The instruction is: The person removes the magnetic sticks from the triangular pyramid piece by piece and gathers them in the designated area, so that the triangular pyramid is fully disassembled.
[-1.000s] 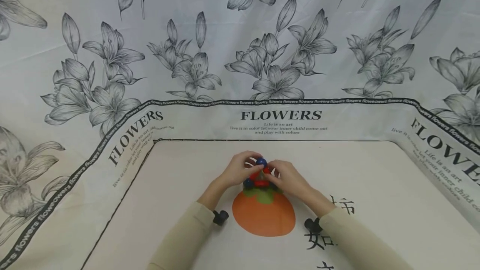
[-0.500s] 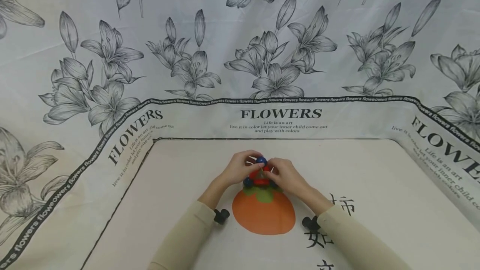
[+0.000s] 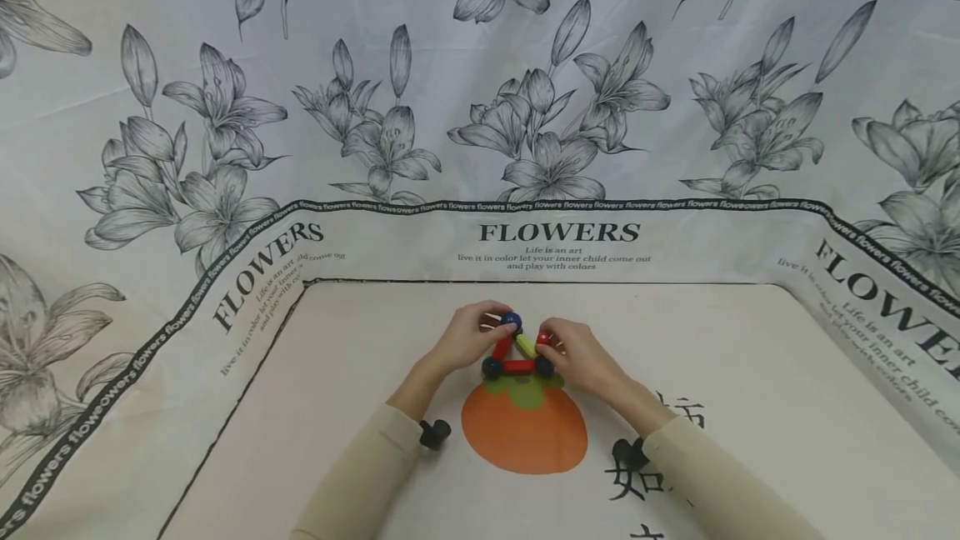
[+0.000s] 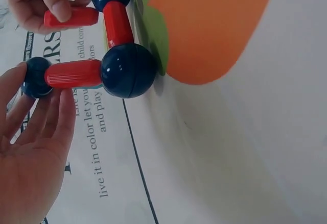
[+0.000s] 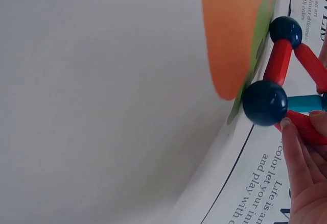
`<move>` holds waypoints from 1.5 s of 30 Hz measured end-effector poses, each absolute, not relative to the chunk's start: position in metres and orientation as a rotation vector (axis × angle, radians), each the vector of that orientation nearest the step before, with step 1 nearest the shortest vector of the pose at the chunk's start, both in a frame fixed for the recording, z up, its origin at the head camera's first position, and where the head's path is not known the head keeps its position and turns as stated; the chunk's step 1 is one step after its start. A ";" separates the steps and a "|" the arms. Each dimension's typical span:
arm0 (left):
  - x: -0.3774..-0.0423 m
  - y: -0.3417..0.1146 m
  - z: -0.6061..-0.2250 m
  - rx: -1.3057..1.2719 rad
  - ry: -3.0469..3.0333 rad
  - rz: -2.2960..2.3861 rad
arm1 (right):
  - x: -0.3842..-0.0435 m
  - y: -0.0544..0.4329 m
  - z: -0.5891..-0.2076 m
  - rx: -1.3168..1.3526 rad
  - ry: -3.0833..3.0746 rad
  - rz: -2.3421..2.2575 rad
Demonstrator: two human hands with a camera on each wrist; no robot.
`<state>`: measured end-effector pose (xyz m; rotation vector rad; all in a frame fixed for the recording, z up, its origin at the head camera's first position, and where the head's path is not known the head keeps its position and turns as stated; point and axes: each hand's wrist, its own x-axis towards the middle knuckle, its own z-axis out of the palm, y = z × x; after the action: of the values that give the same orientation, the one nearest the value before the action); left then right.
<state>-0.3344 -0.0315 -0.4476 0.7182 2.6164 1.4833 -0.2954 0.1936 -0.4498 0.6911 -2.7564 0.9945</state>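
Note:
A frame of magnetic rods and balls stands above the printed persimmon. My left hand [image 3: 465,338] pinches the top blue ball [image 3: 512,322], from which a red rod [image 4: 74,73] runs to the lower left ball [image 4: 129,70]. Another red rod [image 3: 517,367] joins that to the lower right ball [image 5: 264,102]. My right hand [image 3: 581,354] pinches a further red rod [image 4: 71,17] by the lower right ball; its upper end is apart from the top ball. Behind show a yellow-green rod [image 3: 526,346] and a teal rod [image 5: 305,103]; their far ends are mostly hidden.
The white tablecloth [image 3: 360,373] bears an orange persimmon print [image 3: 525,432] and black characters [image 3: 633,483]. A flower-printed cloth [image 3: 420,148] rises behind and along the sides. Black wrist devices [image 3: 435,435] sit at both sleeves.
The top ball has shifted slightly left with my left hand. My right hand's red rod has come away from it, opening a gap where the yellow-green rod shows.

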 end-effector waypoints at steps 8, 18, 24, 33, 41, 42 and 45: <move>-0.333 -0.035 -0.445 0.705 2.621 1.460 | -0.292 0.206 -0.449 0.718 -2.724 0.998; -0.336 -0.038 -0.443 0.686 2.624 1.455 | -0.289 0.207 -0.443 0.730 -2.744 0.998; -0.335 -0.044 -0.443 0.652 2.618 1.479 | -0.288 0.206 -0.445 0.726 -2.758 1.001; -0.336 -0.057 -0.443 0.652 2.661 1.472 | -0.287 0.210 -0.446 0.692 -2.769 1.048; -0.335 -0.076 -0.445 0.598 2.692 1.425 | -0.287 0.220 -0.448 0.675 -2.778 1.006; -0.335 -0.078 -0.445 0.594 2.691 1.421 | -0.287 0.221 -0.448 0.683 -2.777 1.003; -0.334 -0.085 -0.446 0.579 2.683 1.405 | -0.287 0.226 -0.449 0.691 -2.779 1.007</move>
<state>-0.3336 -0.0852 -0.4459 0.5795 2.6825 1.4054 -0.2870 0.2257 -0.4486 0.6909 -2.7788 1.0065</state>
